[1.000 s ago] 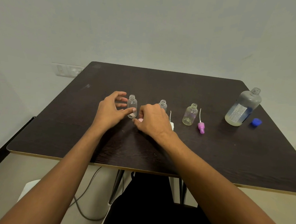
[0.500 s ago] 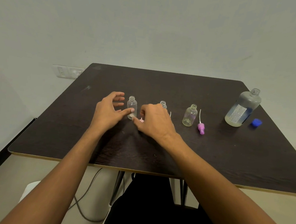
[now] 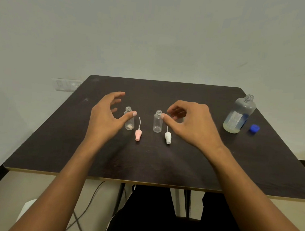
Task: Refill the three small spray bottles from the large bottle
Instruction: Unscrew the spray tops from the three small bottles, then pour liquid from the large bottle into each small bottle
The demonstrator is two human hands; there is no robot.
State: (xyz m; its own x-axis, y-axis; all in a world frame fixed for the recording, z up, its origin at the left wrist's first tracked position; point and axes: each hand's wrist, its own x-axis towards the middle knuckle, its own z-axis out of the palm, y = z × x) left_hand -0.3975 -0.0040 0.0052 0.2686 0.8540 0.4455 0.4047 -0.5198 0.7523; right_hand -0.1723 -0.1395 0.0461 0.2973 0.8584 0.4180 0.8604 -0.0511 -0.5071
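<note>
Getting little bottles ready to fill.
The left hand (image 3: 106, 117) spreads its fingers, thumb by the first small bottle (image 3: 129, 122); a pink spray top (image 3: 138, 134) lies at its 5 o'clock. The second small bottle (image 3: 157, 123) and white spray top (image 3: 168, 137) come next. The right hand (image 3: 192, 124) curls loosely, holding nothing. At the table's (image 3: 153, 162) 2 o'clock stands the open large bottle (image 3: 239, 115), blue cap (image 3: 254, 128) beside. No filling looks done yet.

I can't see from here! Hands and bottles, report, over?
Left hand and right hand open, thumbs beside left small bottle and next small bottle, both uncapped. Large bottle uncapped, untouched. Third bottle unseen.
</note>
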